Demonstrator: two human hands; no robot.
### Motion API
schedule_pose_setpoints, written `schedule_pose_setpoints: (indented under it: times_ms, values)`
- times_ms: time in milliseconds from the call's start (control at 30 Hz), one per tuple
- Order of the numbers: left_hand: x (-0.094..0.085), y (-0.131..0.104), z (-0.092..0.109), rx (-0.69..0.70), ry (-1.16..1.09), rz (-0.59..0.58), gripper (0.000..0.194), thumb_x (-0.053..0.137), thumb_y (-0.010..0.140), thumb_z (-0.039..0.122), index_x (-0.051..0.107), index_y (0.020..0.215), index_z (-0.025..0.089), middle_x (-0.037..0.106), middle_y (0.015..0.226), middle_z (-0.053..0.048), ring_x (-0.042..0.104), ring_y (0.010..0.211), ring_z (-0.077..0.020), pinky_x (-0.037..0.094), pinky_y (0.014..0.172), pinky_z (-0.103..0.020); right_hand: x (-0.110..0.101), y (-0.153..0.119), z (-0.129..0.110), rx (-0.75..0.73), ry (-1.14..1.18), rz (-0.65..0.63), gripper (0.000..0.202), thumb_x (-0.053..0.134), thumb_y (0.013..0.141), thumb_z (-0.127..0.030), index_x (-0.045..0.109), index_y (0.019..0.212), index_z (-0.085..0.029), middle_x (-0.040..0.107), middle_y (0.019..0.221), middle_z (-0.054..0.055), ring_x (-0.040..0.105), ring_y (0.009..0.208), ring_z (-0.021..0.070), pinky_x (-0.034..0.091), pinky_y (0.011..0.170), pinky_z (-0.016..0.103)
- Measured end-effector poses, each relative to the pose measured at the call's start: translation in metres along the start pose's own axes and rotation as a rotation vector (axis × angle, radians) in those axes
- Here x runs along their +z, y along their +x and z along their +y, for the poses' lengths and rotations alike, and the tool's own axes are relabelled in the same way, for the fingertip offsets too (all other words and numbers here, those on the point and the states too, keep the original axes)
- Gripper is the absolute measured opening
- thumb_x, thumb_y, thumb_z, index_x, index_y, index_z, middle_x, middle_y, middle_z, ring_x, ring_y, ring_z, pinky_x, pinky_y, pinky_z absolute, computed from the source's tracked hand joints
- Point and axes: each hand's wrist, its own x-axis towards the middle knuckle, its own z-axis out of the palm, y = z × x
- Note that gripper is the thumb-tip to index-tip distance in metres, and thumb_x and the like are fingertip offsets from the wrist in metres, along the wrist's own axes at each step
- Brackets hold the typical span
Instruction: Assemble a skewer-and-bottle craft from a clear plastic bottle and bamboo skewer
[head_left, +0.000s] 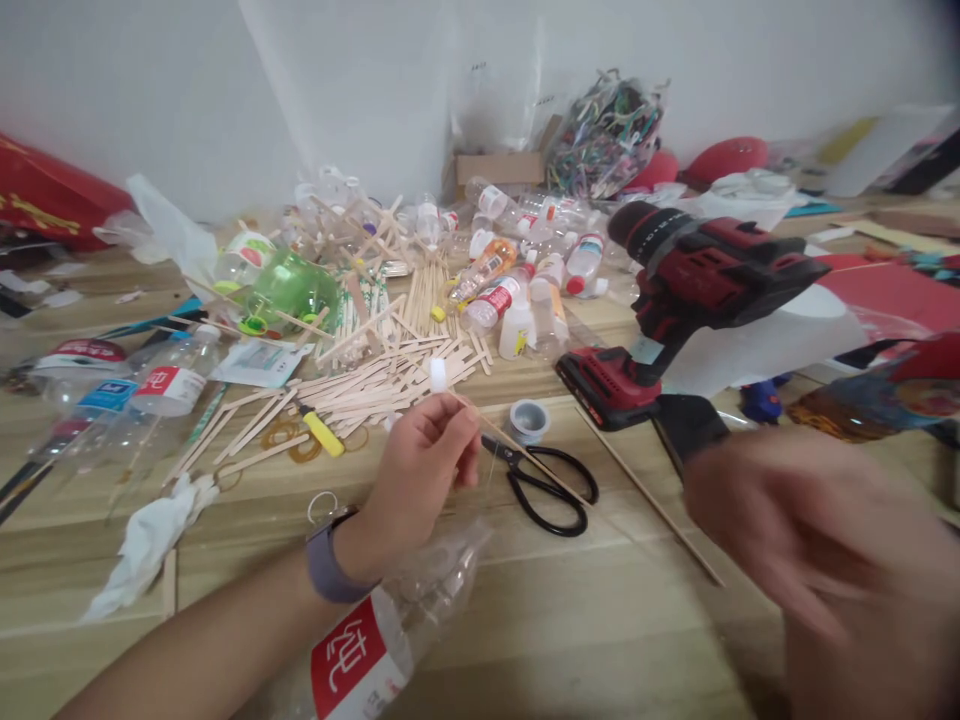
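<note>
My left hand (431, 445), wearing a purple wrist band, is closed with thumb and fingers pinched on a thin wooden skewer (551, 472). The skewer slants down to the right over black-handled scissors (547, 490). A white bottle cap (438, 375) shows just above my fingers; whether it sits on the skewer, I cannot tell. My right hand (817, 540) is raised at the right, close to the camera and smeared by motion, so its fingers are unclear. Beneath my left forearm lies a clear plastic bottle (349, 655) with a red label. A second skewer (652, 500) lies between the hands.
A red and black cordless drill (690, 290) stands at right of centre. A roll of tape (529, 420) lies behind the scissors. Wooden sticks (367, 385), a yellow-handled tool (324, 432), rubber bands and several plastic bottles (495, 300) cover the back and left of the table.
</note>
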Motion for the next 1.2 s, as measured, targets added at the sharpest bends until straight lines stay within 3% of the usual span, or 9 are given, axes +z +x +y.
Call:
schedule_pose_setpoints:
  times_ms: [67,100,133,200,300,600,900,1200]
  values:
    - [0.001,-0.002,-0.008,-0.029,0.011,-0.041,0.024,0.06,0.084,0.034,0.051,0.069,0.017,0.051,0.053,0.008,0.043,0.037,-0.0028,0.031,0.037,-0.014,0.02,0.017,-0.003,0.057,0.095,0.017,0.05,0.048,0.086,-0.065,0.065,0.072,-0.02,0.064,0.06,0.002,0.053,0.047,0.0107,0.041,0.045,0.023]
    - [0.002,-0.003,-0.011,-0.04,0.014,-0.061,0.025,0.06,0.084,0.036,0.051,0.071,0.017,0.051,0.054,0.008,0.042,0.037,-0.0028,0.03,0.037,-0.015,0.031,0.024,-0.003,0.106,0.122,-0.089,0.043,0.055,0.084,-0.06,0.065,0.077,-0.018,0.065,0.065,0.002,0.056,0.054,0.0121,0.043,0.049,0.023]
    - [0.002,-0.003,-0.015,-0.05,0.019,-0.081,0.025,0.06,0.084,0.037,0.051,0.072,0.017,0.051,0.054,0.008,0.042,0.037,-0.003,0.029,0.037,-0.015,0.041,0.029,-0.003,0.157,0.152,-0.207,0.043,0.054,0.086,-0.058,0.065,0.08,-0.017,0.066,0.069,0.003,0.058,0.058,0.013,0.043,0.051,0.023]
    - [0.002,-0.004,-0.021,-0.072,0.025,-0.117,0.026,0.059,0.085,0.039,0.051,0.073,0.017,0.05,0.053,0.008,0.042,0.038,-0.0035,0.029,0.038,-0.016,0.058,0.035,0.0,0.215,0.213,-0.31,0.044,0.05,0.088,-0.056,0.063,0.078,-0.015,0.065,0.071,0.004,0.057,0.058,0.0117,0.039,0.049,0.022]
    - [0.001,-0.004,-0.028,-0.095,0.029,-0.135,0.029,0.058,0.084,0.041,0.05,0.07,0.017,0.048,0.051,0.008,0.041,0.039,-0.0042,0.029,0.04,-0.017,0.071,0.035,0.006,0.243,0.294,-0.337,0.039,0.049,0.09,-0.051,0.062,0.082,-0.015,0.06,0.063,0.0,0.05,0.049,0.0081,0.032,0.045,0.021]
    - [-0.001,-0.004,-0.045,-0.21,0.053,-0.119,0.027,0.057,0.083,0.042,0.051,0.073,0.018,0.046,0.049,0.008,0.036,0.039,-0.0047,0.024,0.04,-0.018,0.075,0.036,0.016,0.361,0.21,-0.385,0.035,0.051,0.088,-0.044,0.052,0.063,-0.019,0.057,0.05,-0.002,0.049,0.043,0.0093,0.031,0.044,0.022]
    - [-0.002,-0.001,-0.053,-0.249,0.045,-0.142,0.026,0.056,0.083,0.041,0.052,0.074,0.017,0.044,0.051,0.009,0.034,0.04,-0.0046,0.024,0.04,-0.019,0.08,0.039,0.021,0.463,0.212,-0.365,0.03,0.055,0.081,-0.042,0.049,0.061,-0.021,0.058,0.052,-0.002,0.051,0.042,0.0098,0.035,0.043,0.022]
    - [-0.003,-0.002,-0.053,-0.28,0.098,-0.16,0.024,0.052,0.084,0.039,0.052,0.073,0.017,0.046,0.056,0.007,0.038,0.042,-0.0055,0.027,0.042,-0.02,0.083,0.039,0.02,0.463,0.165,-0.349,0.029,0.054,0.081,-0.039,0.047,0.06,-0.021,0.057,0.053,-0.003,0.051,0.043,0.0107,0.037,0.045,0.024]
